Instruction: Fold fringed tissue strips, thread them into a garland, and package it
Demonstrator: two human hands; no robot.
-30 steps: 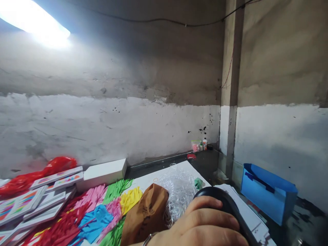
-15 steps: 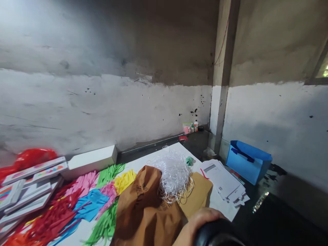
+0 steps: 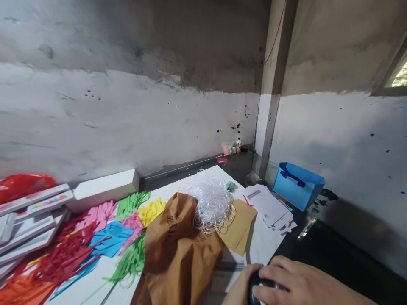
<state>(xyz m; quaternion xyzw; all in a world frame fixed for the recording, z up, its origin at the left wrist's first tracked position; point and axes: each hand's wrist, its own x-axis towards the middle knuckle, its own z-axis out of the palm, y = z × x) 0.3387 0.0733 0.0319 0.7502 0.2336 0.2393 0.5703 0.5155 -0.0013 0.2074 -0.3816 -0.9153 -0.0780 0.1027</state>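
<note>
At the bottom edge, right of centre, my left hand (image 3: pixel 243 286) and my right hand (image 3: pixel 286 279) are both closed round a dark, rounded object (image 3: pixel 254 283), mostly hidden by the fingers and the frame edge. To their left lies a brown cloth bag (image 3: pixel 181 254) with printed letters. Beyond it are a heap of clear white strings (image 3: pixel 213 203) and tan envelopes (image 3: pixel 240 224). White printed papers (image 3: pixel 267 207) spread past the hands.
Bundles of coloured strips (image 3: pixel 111 239), flat white boxes (image 3: pixel 28 228) and a long white box (image 3: pixel 104 188) lie at left. A red plastic bag (image 3: pixel 27 186) is behind them. A blue bin (image 3: pixel 297 186) stands at right; bottles (image 3: pixel 238 145) stand in the far corner.
My right hand has come into view over the dark object, which sits lower and is more covered. The view has tilted down and shifted slightly, showing more of the table near the hands.
</note>
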